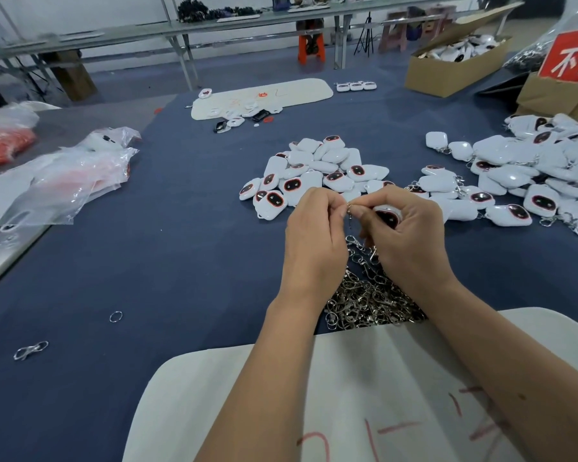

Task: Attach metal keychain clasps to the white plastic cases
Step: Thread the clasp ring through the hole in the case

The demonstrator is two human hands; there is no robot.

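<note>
Blue-covered counter (181, 261), workshop behind. I see my right hand (404, 235) curled round a white case (388, 216); my left hand (314, 235) pinches a clasp (349, 215) just left of it, hanging upright. Spare clasps (371, 295) lie beneath both hands.

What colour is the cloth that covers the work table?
Dark blue cloth, seen best in the head view, the only one.

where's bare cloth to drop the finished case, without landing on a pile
Barest: blue cloth left of the left hand, between the plastic bags and the loose clasp. Crowded: clasp heap under the hands, centre case pile, right case pile.
</note>
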